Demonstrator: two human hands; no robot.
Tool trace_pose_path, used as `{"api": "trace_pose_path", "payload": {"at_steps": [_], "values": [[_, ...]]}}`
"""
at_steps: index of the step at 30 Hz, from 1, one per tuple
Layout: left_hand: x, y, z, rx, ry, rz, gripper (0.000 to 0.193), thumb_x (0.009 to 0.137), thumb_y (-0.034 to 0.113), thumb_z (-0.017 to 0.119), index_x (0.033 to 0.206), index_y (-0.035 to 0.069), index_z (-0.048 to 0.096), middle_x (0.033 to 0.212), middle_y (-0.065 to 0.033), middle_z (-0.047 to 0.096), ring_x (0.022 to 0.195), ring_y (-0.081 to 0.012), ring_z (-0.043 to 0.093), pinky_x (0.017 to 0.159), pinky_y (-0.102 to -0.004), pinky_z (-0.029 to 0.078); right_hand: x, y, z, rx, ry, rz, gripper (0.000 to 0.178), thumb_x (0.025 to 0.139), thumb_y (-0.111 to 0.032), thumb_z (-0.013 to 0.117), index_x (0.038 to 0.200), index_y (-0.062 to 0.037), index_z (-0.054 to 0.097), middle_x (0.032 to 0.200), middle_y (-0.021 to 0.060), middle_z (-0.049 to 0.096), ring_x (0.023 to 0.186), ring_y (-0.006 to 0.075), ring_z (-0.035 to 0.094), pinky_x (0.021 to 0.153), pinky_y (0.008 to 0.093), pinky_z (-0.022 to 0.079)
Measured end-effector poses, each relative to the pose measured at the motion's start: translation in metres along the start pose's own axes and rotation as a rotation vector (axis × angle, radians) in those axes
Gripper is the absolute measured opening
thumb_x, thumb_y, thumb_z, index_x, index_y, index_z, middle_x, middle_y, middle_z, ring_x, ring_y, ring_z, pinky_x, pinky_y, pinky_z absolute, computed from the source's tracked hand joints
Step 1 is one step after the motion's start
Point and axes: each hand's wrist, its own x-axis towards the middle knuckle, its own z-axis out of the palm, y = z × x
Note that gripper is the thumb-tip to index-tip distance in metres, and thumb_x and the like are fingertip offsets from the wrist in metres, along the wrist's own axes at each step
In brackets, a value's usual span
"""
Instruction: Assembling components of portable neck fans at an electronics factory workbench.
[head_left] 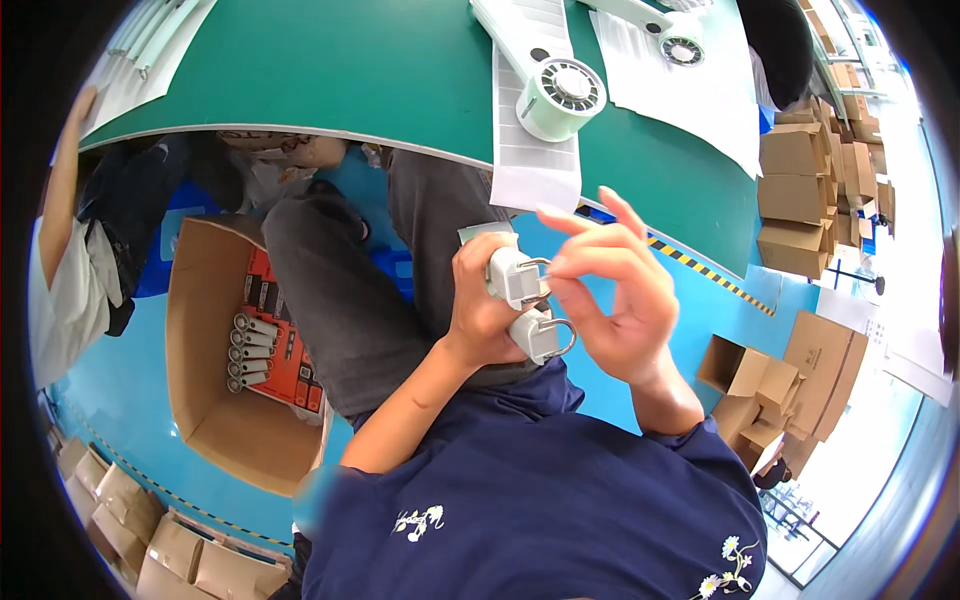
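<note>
Navy sleeves frame two hands at work — the left hand grasps two pale padlocks. Right hand touches their shackles, fingers spread — green table above.

Table: green top, white paper sheets lying on it
Fans: two pale round ones on the sheets
Floor box: open carton holding wrenches on a red card
Right side: stacked cardboard boxes

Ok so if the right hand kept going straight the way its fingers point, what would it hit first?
Probably the upper white padlock, held in the left hand. The right hand points left with thumb and forefinger already at its metal shackle, though depth is hard to judge here.
</note>
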Motion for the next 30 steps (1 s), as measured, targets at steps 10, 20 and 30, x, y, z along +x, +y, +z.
{"api": "trace_pose_path", "payload": {"at_steps": [10, 20, 30], "values": [[-0.001, 0.001, -0.004, -0.047, -0.016, -0.043, 0.047, 0.058, 0.033, 0.085, 0.098, 0.012, 0.073, 0.125, -0.0206, 0.050, 0.112, -0.0406, 0.054, 0.092, -0.0480, 0.040, -0.024, -0.001, -0.018, 0.086, 0.171, 0.117, 0.017, 0.084, 0.006, 0.074, 0.098, -0.0028, 0.068, 0.094, 0.0105, 0.070, 0.098, 0.0277, 0.066, 0.099, 0.0463, 0.046], [-0.006, -0.004, -0.005, -0.018, -0.080, -0.028, 0.038, 0.074, 0.032, 0.082, 0.106, 0.012, 0.076, 0.145, -0.0256, 0.036, 0.121, -0.0386, 0.051, 0.091, -0.0417, 0.048, -0.043, -0.013, -0.006, 0.192, -0.194, 0.230, 0.022, 0.075, 0.004, 0.083, 0.092, -0.0058, 0.073, 0.090, 0.0048, 0.070, 0.089, 0.0251, 0.064, 0.077, 0.0351, 0.053], [-0.004, -0.003, 0.002, -0.048, 0.009, -0.022, 0.046, 0.062, 0.036, 0.087, 0.099, 0.012, 0.074, 0.129, -0.0210, 0.050, 0.116, -0.0395, 0.052, 0.094, -0.0475, 0.039, -0.043, -0.015, -0.007, 0.071, -0.236, 0.185, 0.024, 0.072, 0.004, 0.083, 0.092, -0.0079, 0.074, 0.089, 0.0032, 0.067, 0.088, 0.0242, 0.062, 0.076, 0.0347, 0.052]]}}
